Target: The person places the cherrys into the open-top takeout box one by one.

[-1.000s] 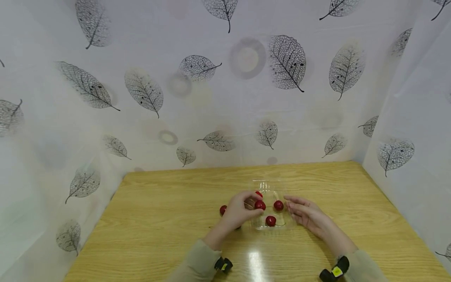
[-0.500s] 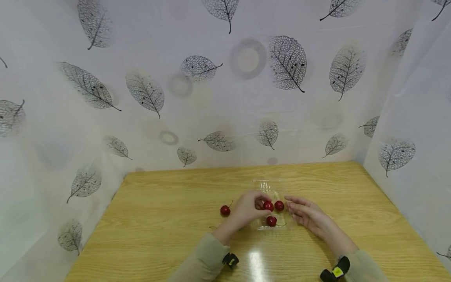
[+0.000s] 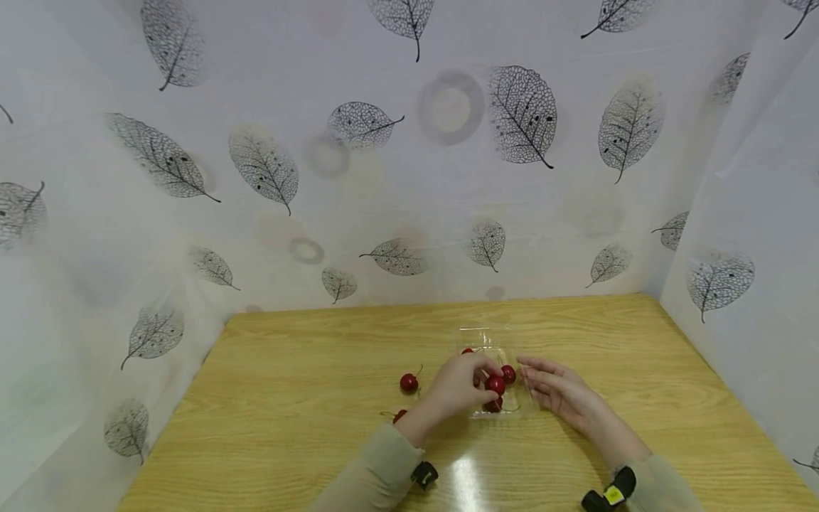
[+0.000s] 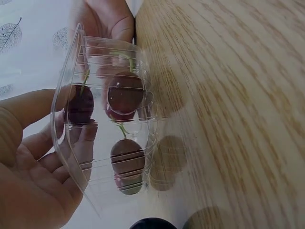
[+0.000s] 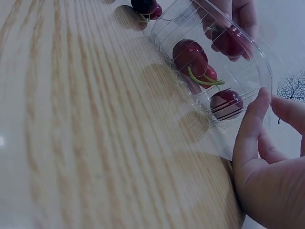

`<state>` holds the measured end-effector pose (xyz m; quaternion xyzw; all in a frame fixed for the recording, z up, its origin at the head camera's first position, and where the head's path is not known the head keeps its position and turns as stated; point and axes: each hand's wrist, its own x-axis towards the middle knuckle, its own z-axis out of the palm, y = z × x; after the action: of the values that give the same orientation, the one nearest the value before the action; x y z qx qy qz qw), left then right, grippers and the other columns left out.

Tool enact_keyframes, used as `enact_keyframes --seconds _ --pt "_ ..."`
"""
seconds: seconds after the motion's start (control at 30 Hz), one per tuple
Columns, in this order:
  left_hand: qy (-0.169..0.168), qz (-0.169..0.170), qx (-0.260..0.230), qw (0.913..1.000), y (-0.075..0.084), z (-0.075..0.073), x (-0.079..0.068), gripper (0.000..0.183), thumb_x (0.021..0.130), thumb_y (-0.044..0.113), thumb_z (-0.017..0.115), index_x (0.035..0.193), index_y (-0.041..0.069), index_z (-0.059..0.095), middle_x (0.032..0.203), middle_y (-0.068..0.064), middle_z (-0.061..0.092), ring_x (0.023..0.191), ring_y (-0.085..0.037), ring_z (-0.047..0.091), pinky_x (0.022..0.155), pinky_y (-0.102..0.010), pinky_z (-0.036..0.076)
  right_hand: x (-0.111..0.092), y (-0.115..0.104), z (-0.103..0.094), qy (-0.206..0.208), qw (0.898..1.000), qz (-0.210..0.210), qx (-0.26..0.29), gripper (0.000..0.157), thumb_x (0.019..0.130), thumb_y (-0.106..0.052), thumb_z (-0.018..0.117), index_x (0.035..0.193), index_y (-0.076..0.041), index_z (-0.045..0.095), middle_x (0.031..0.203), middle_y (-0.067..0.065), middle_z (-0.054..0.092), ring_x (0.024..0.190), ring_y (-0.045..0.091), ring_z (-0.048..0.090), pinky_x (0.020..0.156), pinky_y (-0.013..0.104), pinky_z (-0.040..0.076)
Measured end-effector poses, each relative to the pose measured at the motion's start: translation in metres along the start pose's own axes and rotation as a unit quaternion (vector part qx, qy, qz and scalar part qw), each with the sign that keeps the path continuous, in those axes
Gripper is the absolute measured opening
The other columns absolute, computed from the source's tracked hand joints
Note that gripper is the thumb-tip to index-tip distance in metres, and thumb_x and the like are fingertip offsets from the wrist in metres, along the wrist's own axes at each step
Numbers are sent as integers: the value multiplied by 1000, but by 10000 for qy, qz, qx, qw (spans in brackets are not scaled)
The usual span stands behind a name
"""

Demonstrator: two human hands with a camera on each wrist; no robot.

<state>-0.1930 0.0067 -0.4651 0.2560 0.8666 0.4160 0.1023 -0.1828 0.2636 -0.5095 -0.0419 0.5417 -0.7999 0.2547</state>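
Note:
My left hand pinches a dark red cherry between thumb and fingers. In the left wrist view that cherry shows at the rim of a clear plastic container, its green stem pointing up. Other cherries lie inside the container, one near the right wall and one toward the front. Another cherry at the back left is partly covered by the left hand. Beside the right wall, my right hand has straight fingers, with the fingertips right at the rim.
Two loose cherries lie on the wooden table left of the container: one cherry with its stem up, another cherry partly behind the left wrist. A leaf-patterned white sheet encloses the table at the back and sides.
My left hand has carried its cherry rightward and slightly toward the front over the container, uncovering the loose cherries on the left. The right hand has stayed in place.

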Motion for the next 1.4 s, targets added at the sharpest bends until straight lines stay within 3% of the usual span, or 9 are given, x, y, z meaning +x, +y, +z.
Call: enact_keyframes --seconds 0.33,0.77,1.2,1.4 --pt "25 -47 383 9993 -1 2 0 29 87 6 85 113 15 77 101 3 75 82 0 61 74 -14 52 0 -1 1 155 9998 78 -28 30 111 -10 53 120 -31 73 113 -12 75 99 0 70 84 15 59" --pt "-51 -32 353 9994 1 1 0 25 89 5 84 112 11 77 106 -2 77 88 -6 67 77 -14 53 1 0 1 255 9996 111 -45 29 111 -10 53 118 -30 73 113 -13 75 100 0 70 86 16 59" --pt "41 72 -126 9999 2 -13 -4 22 92 4 80 114 6 77 110 -7 79 84 -1 67 77 -13 54 1 1 0 154 9999 63 -35 30 111 -10 53 119 -31 73 114 -13 76 100 -1 70 86 16 59" --pt "157 -55 -440 9989 -1 -28 -9 23 95 4 78 117 3 75 113 -13 78 89 -8 70 81 -18 57 1 1 0 149 9999 30 -42 30 111 -9 53 118 -30 74 114 -13 76 99 -1 70 86 16 59"
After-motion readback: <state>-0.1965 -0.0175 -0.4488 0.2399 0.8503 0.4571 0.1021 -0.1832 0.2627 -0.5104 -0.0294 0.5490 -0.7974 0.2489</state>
